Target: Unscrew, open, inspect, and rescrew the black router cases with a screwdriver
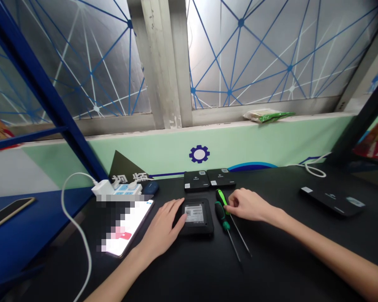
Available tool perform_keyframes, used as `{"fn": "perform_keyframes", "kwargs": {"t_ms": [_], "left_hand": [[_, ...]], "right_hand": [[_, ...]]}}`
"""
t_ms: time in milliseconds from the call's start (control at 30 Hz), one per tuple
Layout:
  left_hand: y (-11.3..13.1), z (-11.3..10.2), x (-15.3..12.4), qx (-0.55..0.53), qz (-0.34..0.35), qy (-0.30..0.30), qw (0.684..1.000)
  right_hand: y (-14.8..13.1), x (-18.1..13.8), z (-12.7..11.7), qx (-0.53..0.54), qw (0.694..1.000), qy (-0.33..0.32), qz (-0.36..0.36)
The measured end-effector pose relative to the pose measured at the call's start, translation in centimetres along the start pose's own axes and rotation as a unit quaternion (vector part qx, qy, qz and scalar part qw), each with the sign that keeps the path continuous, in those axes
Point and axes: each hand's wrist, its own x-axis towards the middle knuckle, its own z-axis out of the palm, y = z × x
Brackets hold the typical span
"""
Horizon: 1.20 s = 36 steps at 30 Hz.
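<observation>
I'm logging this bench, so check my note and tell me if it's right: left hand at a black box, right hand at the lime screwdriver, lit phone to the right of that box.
One error: the head view shows the lit phone to the left of the box, not the right. The rest stands.

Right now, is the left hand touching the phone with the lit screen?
Apart: the head view shows a strip of black tabletop between the left hand and the phone.
</observation>
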Motion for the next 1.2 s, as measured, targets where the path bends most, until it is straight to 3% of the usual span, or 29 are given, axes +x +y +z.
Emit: {"fn": "perform_keyframes", "kwargs": {"t_ms": [333,467,567,667,767,900,1033,1200], "left_hand": [[0.3,-0.4,0.0,0.004,-0.015,-0.009,1.0],[0.2,-0.2,0.0,0.0,-0.008,-0.004,1.0],[0.2,-0.3,0.0,-0.004,-0.005,0.001,1.0],[0.3,-0.4,-0.1,-0.002,-0.005,-0.002,1.0],[0.4,-0.4,-0.1,0.0,-0.012,-0.005,1.0],[0.5,-0.1,-0.1,-0.008,-0.024,0.002,1.0],[0.6,0.1,-0.1,-0.015,-0.022,-0.001,1.0],[0.5,0.1,-0.2,0.0,-0.009,0.005,1.0]], "right_hand": [[-0.7,0.1,0.1,0.048,0.997,-0.024,0.051],[-0.4,0.5,0.2,0.157,0.986,-0.003,0.054],[-0.3,0.9,0.5,0.32,0.946,0.029,0.038],[-0.6,1.1,1.1,0.472,0.876,0.094,0.028],[-1.2,1.1,1.6,0.543,0.827,0.146,0.009],[-2.1,1.2,1.6,0.575,0.795,0.191,-0.031],[-3.0,1.5,1.5,0.56,0.789,0.241,-0.076],[-3.9,1.7,2.0,0.514,0.822,0.22,-0.112]]}}
